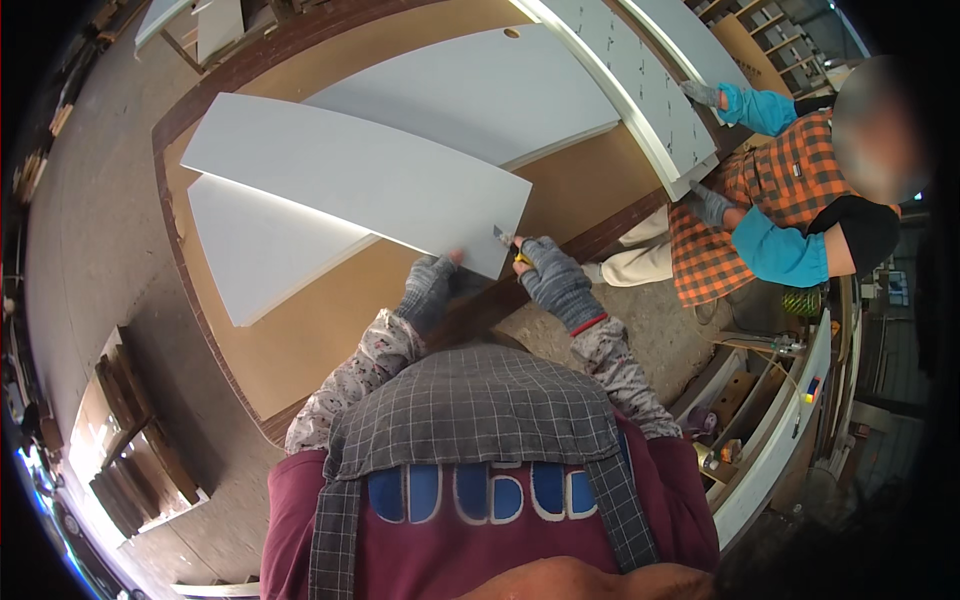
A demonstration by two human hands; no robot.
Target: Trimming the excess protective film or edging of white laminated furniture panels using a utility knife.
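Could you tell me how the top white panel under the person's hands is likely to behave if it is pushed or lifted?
The white panel looks thin, flat and rigid, so it would probably stay stiff. Lying on another white panel, it may slide easily. Its wide span suggests awkward one-handed lifting; the left hand steadies its near edge while the right hand holds a small tool.

white panels on worktable (350,175): 3 | panels held by co-worker (650,100): 1 | gloved hands (430,285): 4 | people: 2

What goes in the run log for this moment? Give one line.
left hand: gloved, steadying white panel edge | right hand: gloved, small blade tool at panel corner | support: brown workbench | co-worker: handling drilled white board
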